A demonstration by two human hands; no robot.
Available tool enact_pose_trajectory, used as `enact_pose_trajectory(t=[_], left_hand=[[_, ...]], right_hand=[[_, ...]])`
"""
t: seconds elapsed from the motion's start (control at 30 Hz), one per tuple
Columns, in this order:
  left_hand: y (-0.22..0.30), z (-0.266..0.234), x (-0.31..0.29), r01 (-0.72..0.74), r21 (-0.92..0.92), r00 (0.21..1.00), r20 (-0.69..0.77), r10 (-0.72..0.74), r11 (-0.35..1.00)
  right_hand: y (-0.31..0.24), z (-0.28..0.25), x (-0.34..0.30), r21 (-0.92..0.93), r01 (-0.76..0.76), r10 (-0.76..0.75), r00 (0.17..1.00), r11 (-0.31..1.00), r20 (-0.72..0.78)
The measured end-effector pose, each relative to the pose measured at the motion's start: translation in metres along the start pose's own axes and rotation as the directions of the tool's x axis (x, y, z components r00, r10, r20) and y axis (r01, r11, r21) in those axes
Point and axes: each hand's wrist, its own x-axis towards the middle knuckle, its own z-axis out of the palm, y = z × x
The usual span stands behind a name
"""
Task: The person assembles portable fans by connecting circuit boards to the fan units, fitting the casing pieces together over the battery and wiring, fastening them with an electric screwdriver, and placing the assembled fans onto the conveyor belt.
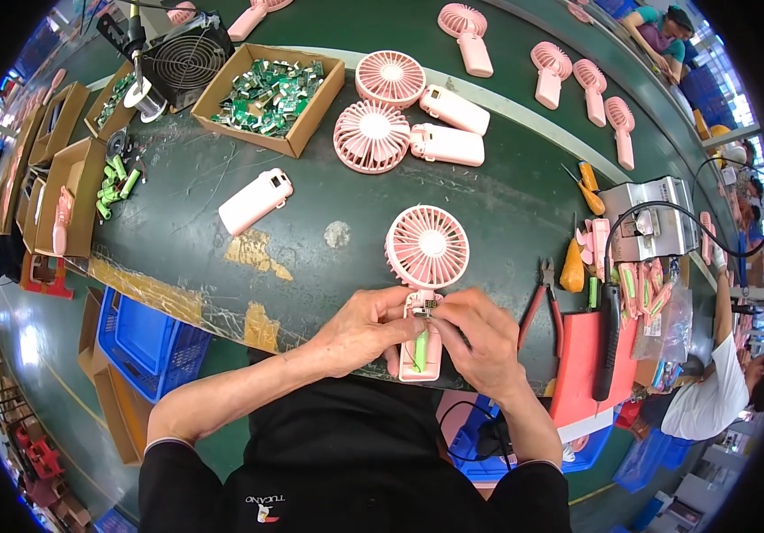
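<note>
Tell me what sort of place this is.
Probably a factory assembly line: pink handheld fans lie on what looks like a conveyor belt, and a cardboard box holds green circuit boards.

The black top is bearing one short line of white capital lettering on its chest, the letters standing upside down to the camera. Just below them in the view, a small white emblem with red-orange touches is sitting. On the silver metal box at the table's right, dark printing is showing too small for reading. The pale-pink, round-headed plastic handheld fan is showing a tiny dark panel, any figures remaining unclear.
</note>
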Motion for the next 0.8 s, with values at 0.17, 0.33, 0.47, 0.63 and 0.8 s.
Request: enact_pose_trajectory(t=[0.17,0.33,0.47,0.63,0.8], left_hand=[[0.0005,0.0007,-0.0006,-0.015,0.027,1.0,-0.011,0.015,1.0],[-0.0017,0.0002,-0.0001,-0.01,0.026,1.0,-0.012,0.01,1.0],[-0.0015,0.0,0.0004,-0.016,0.075,1.0,-0.023,0.017,0.997],[0.0006,0.0013,0.0002,-0.007,0.057,1.0,-0.029,0.009,0.998],[0.0029,-0.0007,0.001,0.038,0.107,0.999,-0.021,-0.036,0.993]], right_hand=[[0.0049,0.0029,-0.0017,-0.05,0.069,-0.072,0.996,0.996,-0.051],[0.0065,0.0048,-0.0069,-0.104,0.096,-0.104,0.992,0.99,-0.077],[0.0088,0.0059,-0.0067,-0.101,0.13,-0.137,0.988,0.986,-0.066],[0.0077,0.0046,-0.005,-0.146,0.176,-0.182,0.983,0.973,-0.029],[0.0106,0.0048,-0.0072,-0.191,0.208,-0.211,0.977,0.959,0.005]])
